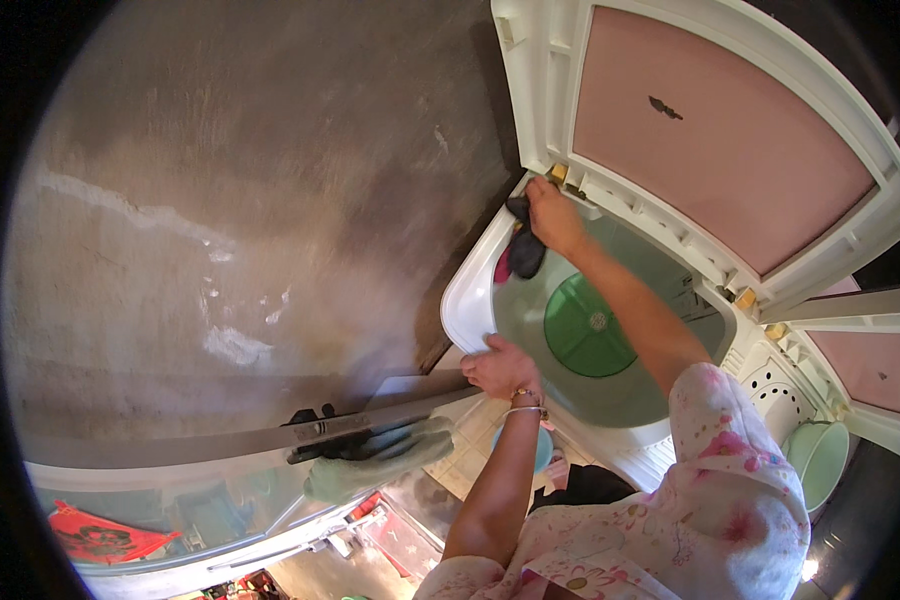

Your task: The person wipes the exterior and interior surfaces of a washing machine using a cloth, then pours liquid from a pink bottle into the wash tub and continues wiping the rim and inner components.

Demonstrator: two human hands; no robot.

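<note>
Before me stands a twin-tub washing machine, its wash tub [517,330] uncovered, with a round green pulsator [591,324] at the bottom. At the tub's far left corner, my right hand [553,216] is closed on a dark cloth item [527,253], which hangs against the inner wall. Beside it shows a small pink piece [502,267]; whether the two are joined cannot be told. My left hand [501,367] grips the white tub rim [466,311] at the near left corner. The raised lid [709,127] has a pink panel and leans back on its hinges.
A rough wall [270,225] runs close along the machine's left side. The smaller spin-tub lid [866,367] is raised at the right, near a pale green basin [817,461]. A blue basin [523,448] sits on the tiled floor. Greenish cloth [382,461] hangs at lower left.
</note>
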